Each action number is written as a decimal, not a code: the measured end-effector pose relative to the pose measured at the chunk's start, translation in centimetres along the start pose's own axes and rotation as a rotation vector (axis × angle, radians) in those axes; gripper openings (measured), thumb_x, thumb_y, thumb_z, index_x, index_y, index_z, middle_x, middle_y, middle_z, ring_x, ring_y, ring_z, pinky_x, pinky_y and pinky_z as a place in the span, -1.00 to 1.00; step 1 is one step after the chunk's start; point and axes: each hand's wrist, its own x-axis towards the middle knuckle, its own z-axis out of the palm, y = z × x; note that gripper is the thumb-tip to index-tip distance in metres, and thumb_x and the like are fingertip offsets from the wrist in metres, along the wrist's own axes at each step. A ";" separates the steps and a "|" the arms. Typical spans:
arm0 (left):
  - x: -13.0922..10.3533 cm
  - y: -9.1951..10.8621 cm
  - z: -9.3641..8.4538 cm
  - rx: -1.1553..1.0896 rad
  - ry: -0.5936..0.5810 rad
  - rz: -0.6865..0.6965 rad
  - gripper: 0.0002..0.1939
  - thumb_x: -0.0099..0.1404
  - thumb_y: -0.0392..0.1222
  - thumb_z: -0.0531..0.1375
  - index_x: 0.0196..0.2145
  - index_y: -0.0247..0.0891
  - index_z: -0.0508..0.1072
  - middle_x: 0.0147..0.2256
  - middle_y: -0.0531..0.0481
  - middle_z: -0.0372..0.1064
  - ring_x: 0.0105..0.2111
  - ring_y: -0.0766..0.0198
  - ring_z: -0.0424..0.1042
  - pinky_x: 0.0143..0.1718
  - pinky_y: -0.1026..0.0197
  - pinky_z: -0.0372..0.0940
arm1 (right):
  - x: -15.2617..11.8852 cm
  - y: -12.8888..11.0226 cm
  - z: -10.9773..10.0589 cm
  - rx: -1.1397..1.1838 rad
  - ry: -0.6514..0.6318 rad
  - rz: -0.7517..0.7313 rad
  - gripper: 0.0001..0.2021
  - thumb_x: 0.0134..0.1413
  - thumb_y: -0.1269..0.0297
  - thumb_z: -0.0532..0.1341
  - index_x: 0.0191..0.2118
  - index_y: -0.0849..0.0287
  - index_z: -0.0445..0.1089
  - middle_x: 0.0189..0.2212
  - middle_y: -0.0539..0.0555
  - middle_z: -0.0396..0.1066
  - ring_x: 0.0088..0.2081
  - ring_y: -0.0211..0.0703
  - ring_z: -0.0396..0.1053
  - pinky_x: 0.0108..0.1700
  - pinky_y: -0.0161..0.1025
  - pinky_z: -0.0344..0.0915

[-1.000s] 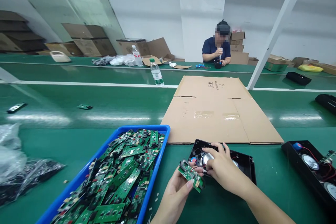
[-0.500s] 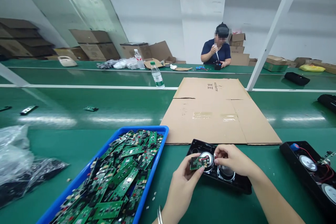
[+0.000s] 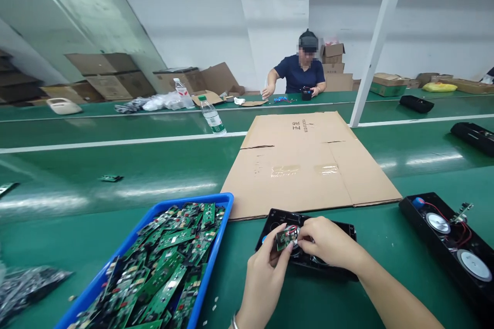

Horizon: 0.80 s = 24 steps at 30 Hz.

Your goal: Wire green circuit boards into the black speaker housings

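Observation:
My left hand (image 3: 264, 275) grips a small green circuit board (image 3: 284, 238) between thumb and fingers, tilted above a black speaker housing (image 3: 347, 230). At the board's right edge, my right hand (image 3: 326, 241) is closed in a pinch on a small white connector, now mostly covered by the fingers. Red wire shows beside the fingertips. Round speaker drivers inside the housing are largely hidden behind my hands. Farther right lies a second black speaker housing (image 3: 419, 231), with two silver drivers, red wires, a blue part and a small upright board.
To the left, a blue tray (image 3: 222, 247) is heaped with green circuit boards. A flat cardboard sheet (image 3: 309, 164) lies beyond the housing. A bottle (image 3: 213, 117) stands near the divider. Across the bench sits a co-worker (image 3: 304, 72). A white post (image 3: 376, 56) rises at right.
My right hand has moved left, up against the circuit board. The view has swung to the right. Across the bench, the co-worker's raised hand has come down to the table.

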 end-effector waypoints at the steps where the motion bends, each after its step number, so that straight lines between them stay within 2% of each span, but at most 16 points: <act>1: 0.0 -0.1 0.0 0.020 -0.005 0.007 -0.68 0.16 -0.17 0.22 -0.10 -0.19 0.46 -0.27 -0.06 0.54 -0.34 0.08 0.53 -0.31 0.21 0.41 | 0.0 0.0 0.0 -0.020 -0.015 -0.008 -0.83 0.03 0.50 0.17 -0.52 0.21 0.40 -0.52 0.00 0.33 -0.43 -0.26 0.27 -0.40 -0.38 0.08; 6: -0.1 -0.3 -0.2 0.057 -0.028 0.012 -0.69 0.20 -0.16 0.20 -0.08 -0.17 0.44 -0.31 -0.06 0.53 -0.33 0.06 0.52 -0.30 0.19 0.40 | 0.1 -0.2 0.1 -0.117 -0.045 0.003 -0.80 0.08 0.52 0.10 -0.50 0.25 0.38 -0.47 0.05 0.36 -0.43 -0.24 0.28 -0.41 -0.35 0.04; 10: -0.1 0.1 -0.2 0.070 -0.027 0.053 -0.73 0.19 -0.20 0.20 -0.12 -0.14 0.48 -0.52 0.02 0.46 -0.29 0.03 0.51 -0.27 0.19 0.39 | 0.1 -0.3 0.0 -0.159 -0.067 -0.002 -0.80 0.14 0.50 0.07 -0.45 0.25 0.38 -0.46 0.07 0.38 -0.40 -0.22 0.31 -0.39 -0.34 0.06; 12: -0.2 0.2 -0.2 0.094 -0.028 0.075 -0.74 0.20 -0.20 0.20 -0.12 -0.13 0.48 -0.55 0.03 0.43 -0.32 0.04 0.51 -0.29 0.20 0.39 | 0.1 -0.3 0.0 -0.175 -0.076 -0.010 -0.79 0.15 0.50 0.05 -0.42 0.26 0.38 -0.44 0.07 0.39 -0.39 -0.22 0.32 -0.37 -0.34 0.07; 18: -0.4 -0.3 -0.3 0.178 -0.011 0.150 -0.74 0.25 -0.12 0.14 -0.10 -0.14 0.47 -0.45 0.03 0.48 -0.51 0.19 0.45 -0.42 0.23 0.37 | 0.1 -0.4 0.0 -0.187 -0.116 -0.023 -0.77 0.17 0.49 0.04 -0.44 0.27 0.38 -0.44 0.08 0.39 -0.41 -0.24 0.31 -0.39 -0.36 0.06; 21: -0.6 -0.7 -0.2 0.200 0.000 0.169 -0.74 0.27 -0.10 0.13 -0.10 -0.14 0.46 -0.48 0.05 0.47 -0.51 0.22 0.44 -0.43 0.26 0.36 | 0.1 -0.5 0.0 -0.186 -0.127 -0.020 -0.79 0.14 0.50 0.06 -0.46 0.28 0.38 -0.45 0.08 0.40 -0.41 -0.24 0.31 -0.39 -0.36 0.05; 24: -0.6 -1.0 -0.2 0.207 -0.009 0.200 -0.74 0.28 -0.11 0.12 -0.09 -0.15 0.45 -0.35 0.02 0.51 -0.50 0.26 0.45 -0.44 0.29 0.34 | 0.1 -0.5 0.1 -0.178 -0.132 -0.036 -0.80 0.15 0.50 0.07 -0.43 0.27 0.40 -0.41 0.08 0.41 -0.37 -0.22 0.33 -0.36 -0.35 0.08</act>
